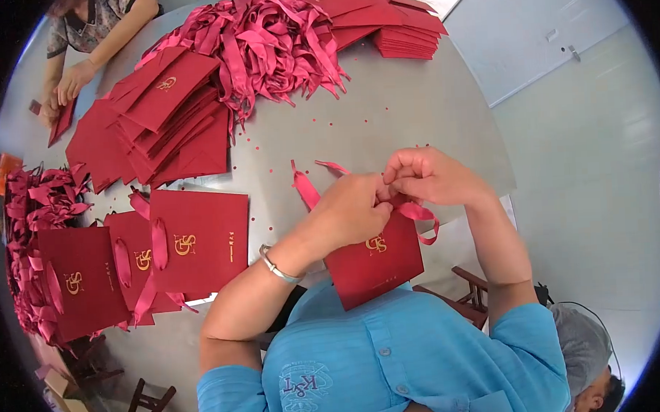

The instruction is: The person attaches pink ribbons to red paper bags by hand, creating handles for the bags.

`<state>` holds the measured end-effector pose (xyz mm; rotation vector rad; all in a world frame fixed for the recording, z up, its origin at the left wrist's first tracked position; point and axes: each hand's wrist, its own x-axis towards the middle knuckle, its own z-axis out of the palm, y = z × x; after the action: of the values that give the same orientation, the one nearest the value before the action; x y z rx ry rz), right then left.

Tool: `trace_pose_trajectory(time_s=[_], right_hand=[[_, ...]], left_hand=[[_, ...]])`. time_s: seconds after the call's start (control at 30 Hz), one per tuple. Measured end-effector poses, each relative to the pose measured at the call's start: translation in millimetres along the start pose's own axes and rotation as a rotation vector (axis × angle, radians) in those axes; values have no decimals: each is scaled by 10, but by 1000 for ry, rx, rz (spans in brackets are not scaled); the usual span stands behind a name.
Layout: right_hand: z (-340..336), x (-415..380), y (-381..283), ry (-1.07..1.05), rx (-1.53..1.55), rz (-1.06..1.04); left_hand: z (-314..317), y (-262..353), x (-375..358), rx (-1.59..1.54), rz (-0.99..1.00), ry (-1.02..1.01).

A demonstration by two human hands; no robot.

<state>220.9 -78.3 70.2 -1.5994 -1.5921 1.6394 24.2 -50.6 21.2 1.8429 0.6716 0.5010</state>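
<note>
A dark red paper gift bag with gold lettering hangs tilted in front of my blue shirt, below my hands. My left hand, with a silver bangle on its wrist, is closed in a pinch at the bag's top edge. My right hand meets it there, thumb and fingers pinched together. Both seem to grip the pink ribbon, which loops out under my right hand. Two loose ribbon ends stick out beyond my left hand. The exact spot between the fingertips is hidden.
Ribboned bags lie on the table at left, beside bundled ribbons. Behind are stacked flat bags, a large pink ribbon heap and another bag stack. A co-worker's hands hold a red piece at far left.
</note>
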Motion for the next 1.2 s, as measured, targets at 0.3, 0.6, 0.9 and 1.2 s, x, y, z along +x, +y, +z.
trace_pose_trajectory(time_s=[0.3,0.6,0.9,1.2], right_hand=[[-197,274,-115,-461,-46,152],[-213,551,-122,-669,-149,394],[-89,428,-4,-366,-17,400],[-28,509,308,267,161,-87]], left_hand=[[140,155,-118,334,96,198],[227,217,-192,367,258,268],[116,114,-82,109,12,42],[281,-12,-60,335,-20,36]])
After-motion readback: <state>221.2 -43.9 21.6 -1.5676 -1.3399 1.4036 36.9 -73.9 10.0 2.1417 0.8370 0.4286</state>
